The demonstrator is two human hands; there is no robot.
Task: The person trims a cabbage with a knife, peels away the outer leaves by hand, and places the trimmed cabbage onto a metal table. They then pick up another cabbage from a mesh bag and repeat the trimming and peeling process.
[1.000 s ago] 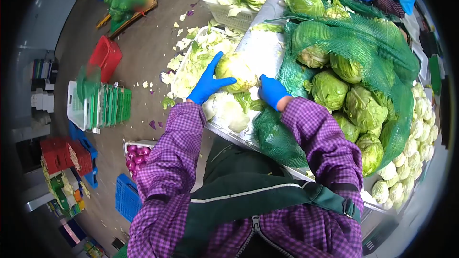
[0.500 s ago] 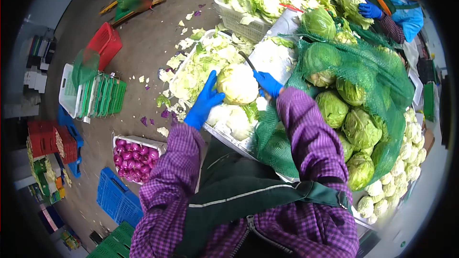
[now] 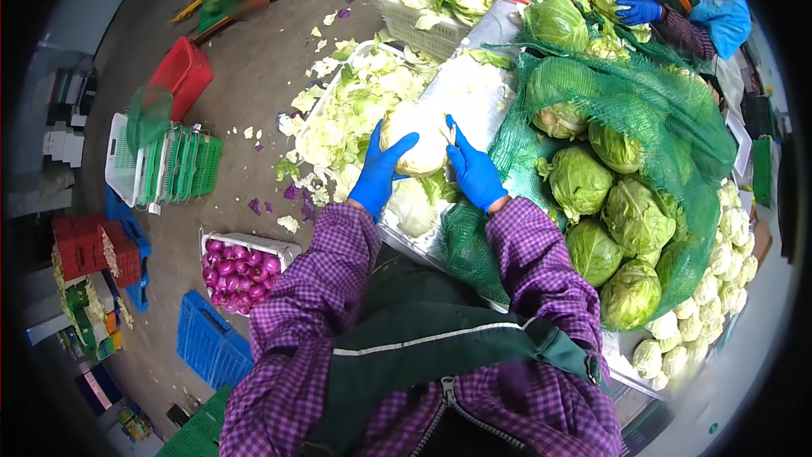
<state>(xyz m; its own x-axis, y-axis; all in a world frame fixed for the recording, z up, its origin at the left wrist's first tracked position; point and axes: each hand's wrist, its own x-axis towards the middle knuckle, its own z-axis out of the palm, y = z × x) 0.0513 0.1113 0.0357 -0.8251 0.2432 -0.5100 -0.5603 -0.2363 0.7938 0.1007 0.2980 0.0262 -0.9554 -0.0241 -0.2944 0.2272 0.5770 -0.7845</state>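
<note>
My left hand (image 3: 381, 171), in a blue glove, holds a pale trimmed cabbage (image 3: 410, 125) from its left side, thumb stretched across its near face. On the right of the same cabbage is my blue-gloved right hand (image 3: 476, 173), fingers bent around a knife whose blade hardly shows from this angle. Just below the held cabbage, another pale cabbage (image 3: 413, 210) lies on the metal table (image 3: 474, 85). Green cabbages (image 3: 640, 216) lie to the right in a green mesh sack (image 3: 584, 89).
Left of the table stands a white crate of loose leaves (image 3: 364, 93), with a second white crate (image 3: 414, 27) behind. Small pale cabbages (image 3: 719, 267) are piled far right. A crate of purple onions (image 3: 241, 275) sits on the floor. A co-worker's gloved hand (image 3: 640, 8) handles a cabbage.
My right hand has turned and moved slightly down beside the cabbage, and the dark knife blade that stood out above it no longer shows clearly. My left hand has shifted slightly right.
</note>
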